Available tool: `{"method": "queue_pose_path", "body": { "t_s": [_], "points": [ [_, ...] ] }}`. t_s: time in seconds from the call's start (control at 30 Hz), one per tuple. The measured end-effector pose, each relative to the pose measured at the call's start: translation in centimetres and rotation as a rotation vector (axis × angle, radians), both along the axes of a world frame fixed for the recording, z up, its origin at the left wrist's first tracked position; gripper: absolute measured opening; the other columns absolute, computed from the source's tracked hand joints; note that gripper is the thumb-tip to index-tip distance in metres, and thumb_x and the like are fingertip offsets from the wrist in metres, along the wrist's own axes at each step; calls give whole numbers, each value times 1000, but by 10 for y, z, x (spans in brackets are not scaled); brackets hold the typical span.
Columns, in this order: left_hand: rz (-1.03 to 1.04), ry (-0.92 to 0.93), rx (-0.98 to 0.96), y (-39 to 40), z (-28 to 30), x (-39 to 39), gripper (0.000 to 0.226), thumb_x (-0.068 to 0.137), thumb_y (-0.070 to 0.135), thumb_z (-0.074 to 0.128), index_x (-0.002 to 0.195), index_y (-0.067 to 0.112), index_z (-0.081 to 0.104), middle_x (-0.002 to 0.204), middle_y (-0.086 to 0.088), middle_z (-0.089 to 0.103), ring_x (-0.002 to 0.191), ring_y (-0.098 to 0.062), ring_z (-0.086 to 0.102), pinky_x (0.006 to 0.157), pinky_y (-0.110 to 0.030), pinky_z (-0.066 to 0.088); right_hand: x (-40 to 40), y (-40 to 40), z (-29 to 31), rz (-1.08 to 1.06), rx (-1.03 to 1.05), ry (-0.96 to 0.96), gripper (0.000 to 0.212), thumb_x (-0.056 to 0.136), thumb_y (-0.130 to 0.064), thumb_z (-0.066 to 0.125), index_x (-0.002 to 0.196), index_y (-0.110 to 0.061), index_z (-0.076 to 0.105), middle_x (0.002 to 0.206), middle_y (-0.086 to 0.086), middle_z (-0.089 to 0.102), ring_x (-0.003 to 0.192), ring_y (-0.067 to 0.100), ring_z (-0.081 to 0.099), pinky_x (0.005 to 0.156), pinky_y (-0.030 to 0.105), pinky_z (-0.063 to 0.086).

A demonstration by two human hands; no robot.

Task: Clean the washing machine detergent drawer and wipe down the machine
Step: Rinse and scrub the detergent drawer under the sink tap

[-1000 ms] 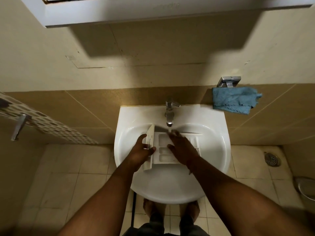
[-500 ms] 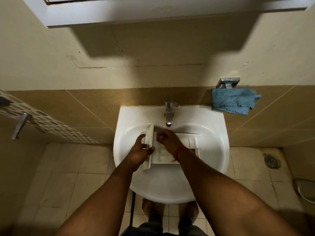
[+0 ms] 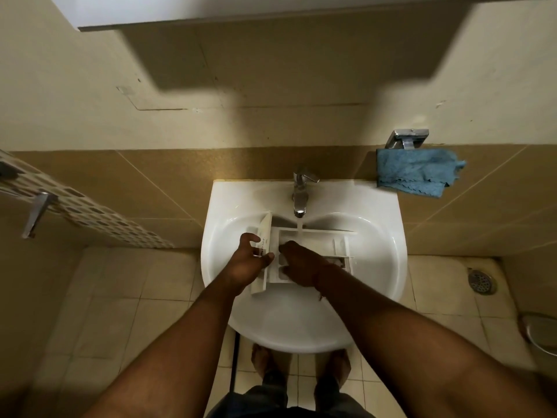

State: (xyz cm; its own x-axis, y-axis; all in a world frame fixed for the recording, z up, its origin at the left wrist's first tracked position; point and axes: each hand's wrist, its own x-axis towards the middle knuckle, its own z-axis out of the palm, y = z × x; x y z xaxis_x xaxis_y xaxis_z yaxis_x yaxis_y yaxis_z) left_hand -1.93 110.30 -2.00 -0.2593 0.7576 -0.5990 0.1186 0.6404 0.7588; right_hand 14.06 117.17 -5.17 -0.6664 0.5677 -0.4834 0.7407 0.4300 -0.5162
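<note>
The white detergent drawer (image 3: 313, 239) lies across the bowl of the white sink (image 3: 376, 267), its front panel at the left. My left hand (image 3: 245, 263) grips that front panel, thumb on the near side and fingers over the far side. My right hand (image 3: 300, 265) is inside the drawer's left compartments, fingers bent down onto the plastic; it hides much of the drawer's middle. Water runs from the chrome tap (image 3: 300, 191) onto the drawer's back edge.
A blue cloth (image 3: 417, 173) hangs from a chrome wall holder (image 3: 408, 138) right of the sink. A floor drain (image 3: 482, 282) and a round metal object (image 3: 542, 333) lie at the right. A chrome handle (image 3: 37, 212) sticks out at the left wall.
My right hand has slid left along the drawer and then settled into the left compartments. The drawer's right end is now uncovered. My left hand has kept its hold on the front panel.
</note>
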Motion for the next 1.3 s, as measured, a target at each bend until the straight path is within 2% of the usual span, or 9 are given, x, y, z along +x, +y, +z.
{"method": "queue_pose_path", "body": {
  "t_s": [0.27, 0.43, 0.5, 0.67, 0.8, 1.03, 1.13, 1.23, 1.3],
  "points": [
    [-6, 21, -11, -1, 1, -2, 44, 90, 21, 70, 118, 23, 36, 113, -15, 56, 103, -35, 60, 86, -49, 54, 51, 36, -4, -42, -86, -350, 57, 90, -27, 64, 138, -6, 44, 138, 15, 44, 125, 34, 48, 94, 40, 49],
    [-33, 36, -5, 0, 5, -1, 43, 91, 21, 68, 118, 22, 35, 113, -12, 55, 96, -30, 58, 85, -48, 54, -2, 51, 16, -1019, -778, 497, 21, 89, 4, 51, 104, -10, 57, 100, 10, 57, 87, 19, 58, 84, 33, 54],
    [-37, 31, -8, 0, 5, 0, 43, 91, 21, 68, 119, 22, 35, 112, -12, 55, 94, -28, 57, 83, -45, 54, -15, 39, 11, -1181, -887, 702, 19, 90, 7, 48, 92, -10, 54, 94, 8, 56, 83, 18, 59, 77, 29, 56],
    [-27, 22, 30, -1, 3, 0, 43, 91, 18, 67, 118, 19, 34, 110, -12, 54, 92, -25, 57, 73, -37, 51, -28, -2, 1, -493, -208, 415, 30, 96, -10, 53, 126, -9, 50, 125, 12, 54, 112, 24, 54, 97, 32, 43],
    [-13, 16, 9, -3, 1, -1, 45, 90, 20, 69, 119, 21, 34, 114, -11, 54, 101, -29, 59, 83, -42, 54, 16, 17, -8, -167, -217, 81, 49, 97, -39, 50, 140, -25, 31, 141, 5, 52, 122, 27, 54, 103, 41, 44],
    [-1, -4, -13, -1, -1, -4, 46, 89, 20, 70, 119, 21, 34, 114, -13, 55, 104, -34, 59, 88, -48, 53, 39, 32, -20, 90, 90, -412, 44, 103, -30, 30, 142, -13, 41, 141, 17, 46, 128, 34, 45, 106, 47, 40],
    [2, -9, -4, -2, -2, -4, 47, 89, 21, 70, 119, 22, 34, 115, -14, 54, 105, -36, 58, 89, -50, 53, 7, 41, -4, -456, -161, -35, 30, 100, -15, 43, 119, -1, 62, 121, 19, 62, 110, 31, 61, 94, 37, 49],
    [6, 1, 0, -3, -1, -2, 46, 90, 20, 70, 119, 22, 34, 115, -15, 54, 102, -34, 58, 88, -50, 53, -13, 46, 24, -1313, -915, 714, 15, 95, 1, 44, 91, 0, 59, 87, 15, 60, 72, 21, 62, 77, 30, 56],
    [20, -5, 12, -3, -1, -1, 45, 90, 19, 69, 117, 21, 34, 114, -16, 54, 97, -32, 59, 85, -50, 54, -27, 38, 28, -1373, -1029, 956, 21, 98, 1, 38, 90, -3, 57, 85, 14, 60, 77, 22, 61, 86, 38, 54]
  ]
}}
